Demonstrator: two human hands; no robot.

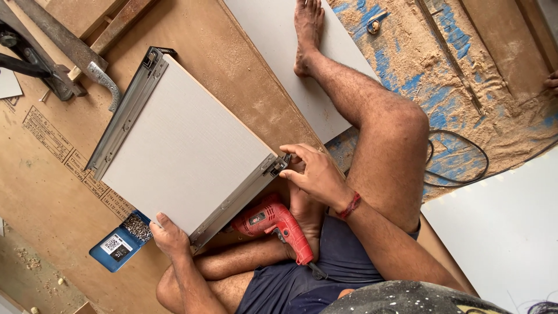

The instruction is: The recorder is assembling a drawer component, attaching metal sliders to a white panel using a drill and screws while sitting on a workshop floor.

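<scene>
Your white panel [186, 148] lies tilted across the brown board [52, 192], metal slides along both long edges. Keep your left hand [167, 232] clamped on its near corner; your right hand [311, 171] pinches the slide's end [278, 166]. Align it flush.

A pale grey panel [183, 148] in both hands; beside the grip, a red drill [278, 224] and a blue screw box [121, 243].

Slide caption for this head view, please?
Seated on plywood, left hand and right hand grip a white panel with metal drawer slides; red drill in lap.
</scene>
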